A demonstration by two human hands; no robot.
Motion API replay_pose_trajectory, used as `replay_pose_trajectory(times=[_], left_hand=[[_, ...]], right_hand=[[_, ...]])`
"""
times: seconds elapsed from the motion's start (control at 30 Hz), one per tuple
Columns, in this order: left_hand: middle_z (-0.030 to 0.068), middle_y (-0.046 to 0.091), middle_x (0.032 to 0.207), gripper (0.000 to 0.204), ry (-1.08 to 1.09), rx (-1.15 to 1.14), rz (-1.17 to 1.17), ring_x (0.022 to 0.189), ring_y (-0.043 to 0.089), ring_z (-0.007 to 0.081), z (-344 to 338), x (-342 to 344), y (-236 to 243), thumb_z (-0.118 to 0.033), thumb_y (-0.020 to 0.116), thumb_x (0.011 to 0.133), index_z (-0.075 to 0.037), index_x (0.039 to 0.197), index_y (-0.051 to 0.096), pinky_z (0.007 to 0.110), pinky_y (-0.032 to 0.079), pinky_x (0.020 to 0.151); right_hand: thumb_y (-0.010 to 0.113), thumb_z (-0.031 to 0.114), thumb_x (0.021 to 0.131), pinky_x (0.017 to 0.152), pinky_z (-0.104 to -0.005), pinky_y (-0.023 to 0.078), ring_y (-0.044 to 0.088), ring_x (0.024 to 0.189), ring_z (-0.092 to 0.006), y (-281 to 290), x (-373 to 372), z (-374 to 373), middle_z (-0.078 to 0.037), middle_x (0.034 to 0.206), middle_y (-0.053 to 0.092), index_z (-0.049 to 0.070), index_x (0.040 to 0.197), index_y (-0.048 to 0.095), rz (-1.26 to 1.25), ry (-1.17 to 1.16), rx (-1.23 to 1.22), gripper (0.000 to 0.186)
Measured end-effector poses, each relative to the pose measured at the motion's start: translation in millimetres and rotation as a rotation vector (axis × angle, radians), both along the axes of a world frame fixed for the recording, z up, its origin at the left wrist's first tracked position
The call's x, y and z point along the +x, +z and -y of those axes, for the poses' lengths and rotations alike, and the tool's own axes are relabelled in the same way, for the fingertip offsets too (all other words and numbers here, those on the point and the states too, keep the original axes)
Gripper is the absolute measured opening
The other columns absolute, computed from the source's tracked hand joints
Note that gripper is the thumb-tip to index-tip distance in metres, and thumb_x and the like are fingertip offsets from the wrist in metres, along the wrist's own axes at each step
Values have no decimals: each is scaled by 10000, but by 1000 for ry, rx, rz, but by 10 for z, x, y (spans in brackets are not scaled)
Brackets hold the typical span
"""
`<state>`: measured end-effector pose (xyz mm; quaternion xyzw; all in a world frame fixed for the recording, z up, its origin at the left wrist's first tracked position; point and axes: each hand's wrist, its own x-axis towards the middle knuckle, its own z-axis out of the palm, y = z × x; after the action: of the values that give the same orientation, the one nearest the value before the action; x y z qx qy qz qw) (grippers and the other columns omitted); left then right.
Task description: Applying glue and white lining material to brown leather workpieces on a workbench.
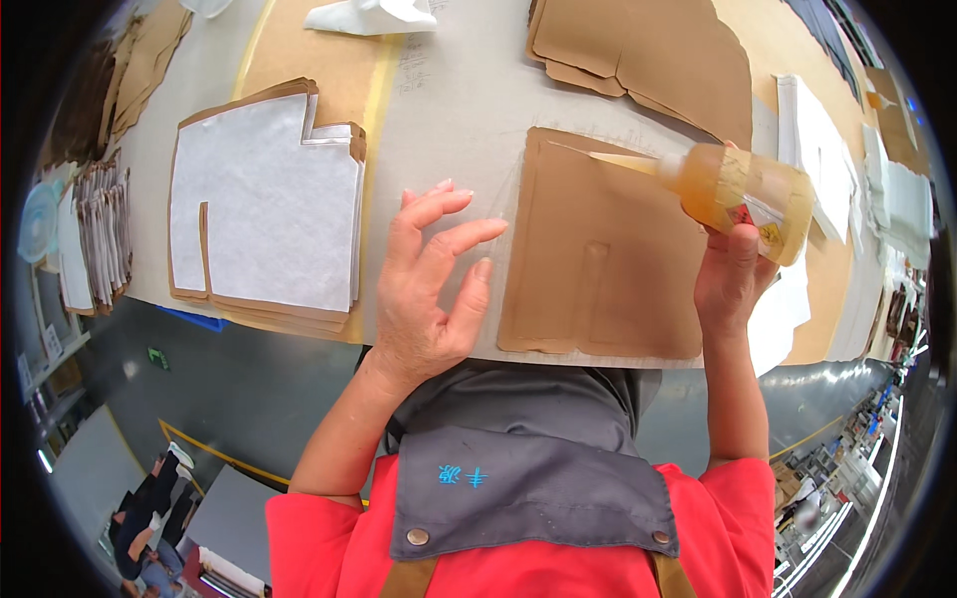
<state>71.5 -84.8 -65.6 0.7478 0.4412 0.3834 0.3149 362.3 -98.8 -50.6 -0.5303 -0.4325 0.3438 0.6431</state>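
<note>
My left hand [434,289] is held above the table, between a stack of white-faced brown pieces [259,209] on the left and a brown rectangular piece [588,299] on the right; its fingers are apart and curved, holding nothing. My right hand [733,279] grips a translucent bottle [738,189] of amber liquid with warning labels, tipped on its side. Its long pale nozzle [623,159] points left over the upper part of the brown piece. I cannot tell whether the nozzle touches that piece.
The table [439,120] holds more brown pieces [638,50] at the back, a white object [369,18], white sheets [817,169] at right and stacked pieces [95,234] with a blue container [40,224] at left. A person [150,523] is on the floor area at lower left.
</note>
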Motion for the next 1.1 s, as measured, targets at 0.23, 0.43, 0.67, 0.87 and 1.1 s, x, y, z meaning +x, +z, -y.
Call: replay_pose_trajectory(times=[0.23, 0.43, 0.67, 0.87, 1.1], left_hand=[[157, 530, 1296, 315, -27, -4, -29, 1293, 489, 361, 0, 39, 7, 6, 557, 835, -31, 1130, 662, 478, 332, 1121], [169, 572, 1231, 377, -195, -191, 276, 1295, 492, 313, 167, 145, 481, 52, 474, 843, 12, 1196, 599, 451, 363, 1097], [167, 658, 953, 121, -870, -1096, 1339, 876, 660, 319, 449, 851, 1417, -126, 561, 972, -14, 959, 604, 432, 535, 825], [152, 650, 920, 83, -934, -893, 1426, 846, 650, 309, 428, 980, 1386, -91, 567, 951, -18, 946, 604, 424, 534, 801], [130, 622, 976, 187, -538, -962, 721, 924, 595, 215, 186, 1076, 1116, 103, 490, 869, -8, 943, 621, 349, 468, 899]], right_hand=[[669, 398, 933, 921, -434, 561, 605, 1158, -257, 302, 854, 414, -90, 1298, 593, 79, 1312, 529, -186, -290, 12, 514], [670, 565, 878, 776, -353, 557, 657, 981, -203, 930, 2730, 983, -47, 1110, 652, 163, 1269, 564, 41, -704, -230, 571], [610, 758, 764, 970, -422, 467, 622, 1115, -396, 415, 3681, 1401, -211, 1276, 610, 92, 1388, 489, 1160, -606, -1120, 921], [657, 588, 853, 1022, -446, 416, 467, 1284, -339, 443, 3105, 1126, -168, 1263, 603, 49, 1362, 528, 1515, -693, -675, 752], [758, 136, 837, 829, -311, 491, 610, 961, -196, 372, 1548, 1095, -69, 1051, 668, 55, 1106, 672, 1003, -119, -419, 294]])
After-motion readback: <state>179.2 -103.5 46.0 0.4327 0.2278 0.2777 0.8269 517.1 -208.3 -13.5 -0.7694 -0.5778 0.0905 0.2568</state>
